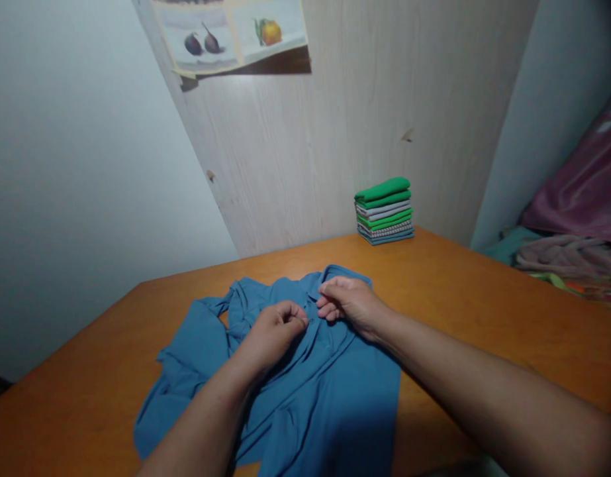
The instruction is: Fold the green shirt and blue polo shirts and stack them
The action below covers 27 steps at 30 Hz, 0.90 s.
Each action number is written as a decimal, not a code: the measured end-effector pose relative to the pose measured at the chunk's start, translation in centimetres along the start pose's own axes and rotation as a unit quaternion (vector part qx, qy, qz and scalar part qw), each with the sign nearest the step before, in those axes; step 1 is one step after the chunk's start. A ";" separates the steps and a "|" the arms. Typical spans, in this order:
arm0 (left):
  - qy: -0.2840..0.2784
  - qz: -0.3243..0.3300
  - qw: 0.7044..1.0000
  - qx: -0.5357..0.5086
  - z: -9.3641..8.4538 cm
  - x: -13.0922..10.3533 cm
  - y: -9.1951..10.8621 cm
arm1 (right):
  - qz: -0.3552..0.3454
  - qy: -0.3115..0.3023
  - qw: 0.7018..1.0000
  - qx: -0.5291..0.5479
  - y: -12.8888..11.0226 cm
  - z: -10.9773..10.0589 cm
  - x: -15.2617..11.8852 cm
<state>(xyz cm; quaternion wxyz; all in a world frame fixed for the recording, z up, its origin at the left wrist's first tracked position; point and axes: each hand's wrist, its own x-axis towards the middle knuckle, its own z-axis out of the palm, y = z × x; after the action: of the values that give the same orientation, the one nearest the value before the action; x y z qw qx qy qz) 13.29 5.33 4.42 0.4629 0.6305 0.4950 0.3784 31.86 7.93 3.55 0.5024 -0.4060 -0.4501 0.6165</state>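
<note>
1. The blue shirt (365, 391) lies in front of me on the table (484, 305), soft and matte, rumpled into long folds, with its collar end pointing away from me and small dark buttons down the front opening.
2. The table is smooth orange-brown; its far edge meets a pale, wood-grained panel (355, 106).
3. My left hand (280, 326) is over the shirt's front, fingers curled, thumb and forefinger tips close together beside a button. I can't tell whether any cloth is caught between them.
4. My right hand (347, 301) is just across the opening, nearer the collar, thumb and forefinger pinching at the shirt's edge, the other fingers loosely bent. The two hands are near each other but apart.
5. My forearms come in from below and the right; the left one covers part of the shirt.
6. Beyond my right hand, a neat block of folded cloths (384, 211) stands against the panel: green, grey, checked and blue layers.
7. Fruit pictures (230, 56) hang above, lower edge curling.
8. Off to the right are a shiny purple cloth (578, 175) and a crumpled brownish one (568, 255).
</note>
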 end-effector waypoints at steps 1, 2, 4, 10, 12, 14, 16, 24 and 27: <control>0.000 -0.010 1.000 -0.016 0.0 0.0 0.0 | -0.006 -0.001 1.000 -0.013 0.0 0.0 -0.1; 0.003 -0.022 0.999 -0.031 -0.1 0.1 -0.1 | -0.013 -0.005 0.999 -0.029 0.0 0.1 -0.2; 0.007 -0.041 0.998 -0.055 -0.2 0.1 0.0 | -0.025 -0.033 0.997 -0.062 0.0 0.1 -0.4; 0.001 -0.043 0.996 -0.082 -0.1 0.0 0.3 | 0.006 -0.112 0.984 -0.139 0.6 0.3 -1.1; -0.007 -0.041 0.995 -0.085 -0.1 0.0 0.2 | 0.016 -0.111 0.982 -0.155 0.7 0.4 -1.1; -0.015 -0.037 0.995 -0.088 -0.1 0.1 0.2 | 0.022 -0.109 0.980 -0.164 0.8 0.4 -1.0; -0.019 -0.032 0.995 -0.092 -0.2 0.1 0.1 | 0.029 -0.106 0.979 -0.169 0.9 0.4 -1.0; -0.024 -0.033 0.995 -0.091 0.0 -0.2 0.2 | 0.026 -0.114 0.983 -0.145 1.2 0.3 -0.8; -0.030 -0.029 0.995 -0.091 0.2 -0.3 0.3 | 0.029 -0.107 0.983 -0.145 1.1 0.3 -0.8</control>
<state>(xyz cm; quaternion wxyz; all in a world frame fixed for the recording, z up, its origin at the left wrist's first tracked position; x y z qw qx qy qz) 13.48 4.99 4.62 0.5440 0.5822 0.4622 0.3893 31.45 6.97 2.58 0.3690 -0.4197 -0.5739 0.5986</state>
